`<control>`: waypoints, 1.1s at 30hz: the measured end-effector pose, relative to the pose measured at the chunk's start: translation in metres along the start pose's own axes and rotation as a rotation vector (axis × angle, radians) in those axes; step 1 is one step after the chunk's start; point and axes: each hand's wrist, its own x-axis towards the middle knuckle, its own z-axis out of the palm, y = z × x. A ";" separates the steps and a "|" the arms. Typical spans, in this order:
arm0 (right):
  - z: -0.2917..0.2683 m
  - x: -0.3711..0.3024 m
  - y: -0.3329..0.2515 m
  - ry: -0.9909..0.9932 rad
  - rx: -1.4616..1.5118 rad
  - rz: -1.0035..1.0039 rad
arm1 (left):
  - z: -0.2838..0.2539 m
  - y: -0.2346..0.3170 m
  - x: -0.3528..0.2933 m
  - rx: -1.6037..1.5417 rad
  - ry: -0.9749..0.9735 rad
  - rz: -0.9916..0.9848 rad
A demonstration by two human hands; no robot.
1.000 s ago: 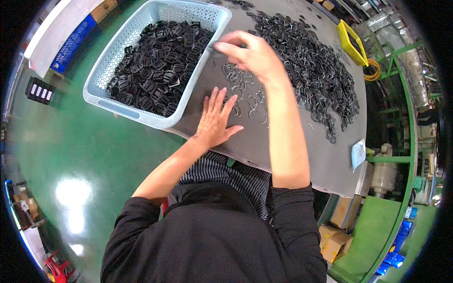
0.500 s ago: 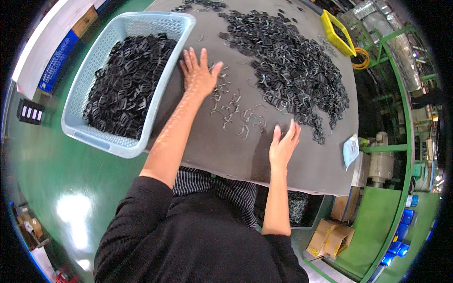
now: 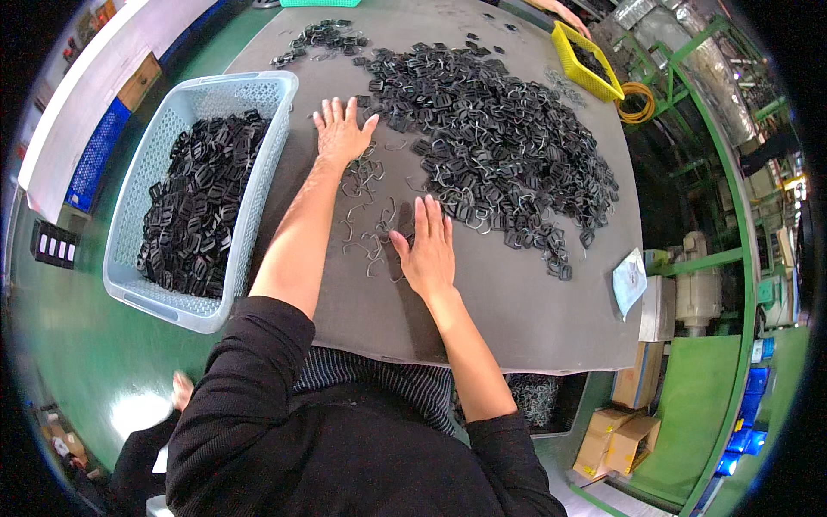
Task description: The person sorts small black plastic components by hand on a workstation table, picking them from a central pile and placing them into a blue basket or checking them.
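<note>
My left hand (image 3: 341, 132) lies flat and open on the grey table (image 3: 525, 319), fingers spread, beside the light blue basket (image 3: 159, 155). My right hand (image 3: 426, 250) also rests flat and open, nearer to me. Between and under the two hands lie several loose bent wire clips (image 3: 366, 215). A large heap of small black buckle-like parts (image 3: 491, 138) spreads across the table just right of both hands. The basket is partly filled with the same black parts (image 3: 202, 202). Neither hand holds anything.
A yellow bin (image 3: 586, 60) stands at the far right table edge, with a yellow coil (image 3: 639, 102) beside it. A smaller pile of parts (image 3: 323, 39) lies at the far side. A white pouch (image 3: 631, 280) sits at the right edge. Cardboard boxes (image 3: 616, 435) stand below.
My left hand has stayed flat by the basket, shifting slightly. My right hand slid from the near table edge toward the wire clips in the middle.
</note>
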 end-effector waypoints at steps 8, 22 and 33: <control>0.029 0.047 0.009 0.089 0.035 0.017 | -0.010 0.014 -0.068 -0.279 -0.155 0.573; -0.024 -0.056 -0.001 0.027 0.209 -0.004 | -0.084 -0.017 -0.199 -0.638 -0.059 0.351; -0.016 -0.049 -0.034 -0.092 0.391 -0.016 | -0.097 -0.003 -0.217 -0.819 -0.227 0.172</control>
